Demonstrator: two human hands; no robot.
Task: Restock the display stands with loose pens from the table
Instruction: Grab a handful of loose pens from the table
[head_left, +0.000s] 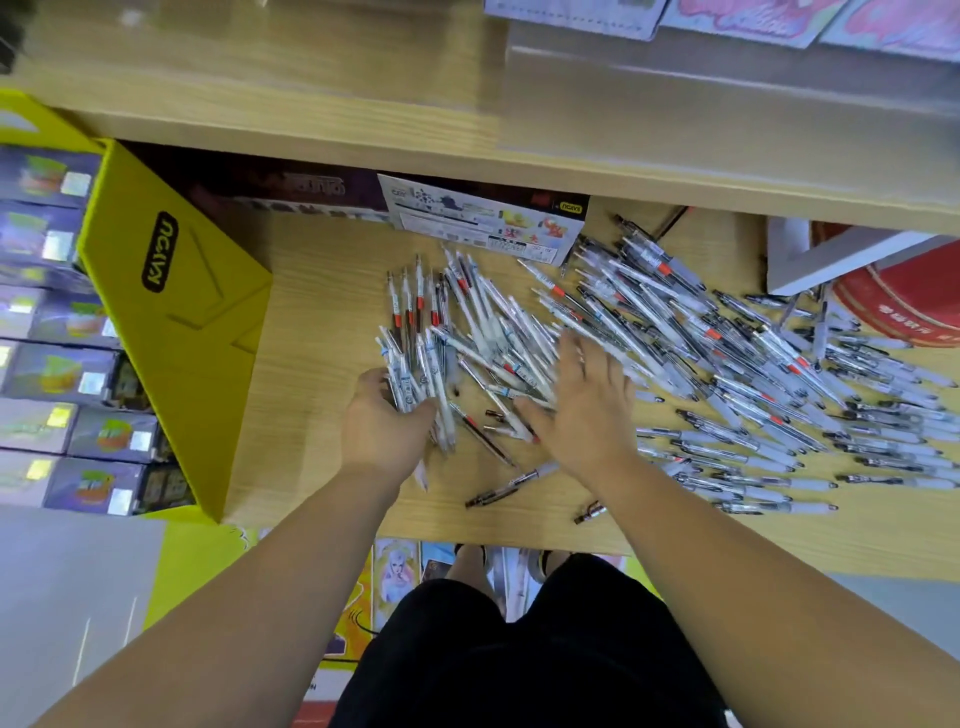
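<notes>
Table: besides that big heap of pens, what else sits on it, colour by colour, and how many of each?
Yellow box: 1
White printed box: 1
Dark box: 1
Red round container: 1
White angular piece: 1
Total: 5
The loose pens are too many to count.

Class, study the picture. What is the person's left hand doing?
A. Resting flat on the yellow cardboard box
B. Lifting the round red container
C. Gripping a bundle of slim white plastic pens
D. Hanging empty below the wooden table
C: the left hand curls round a bundle of slim white plastic pens on the light wooden table, apart from the yellow cardboard box.
</notes>
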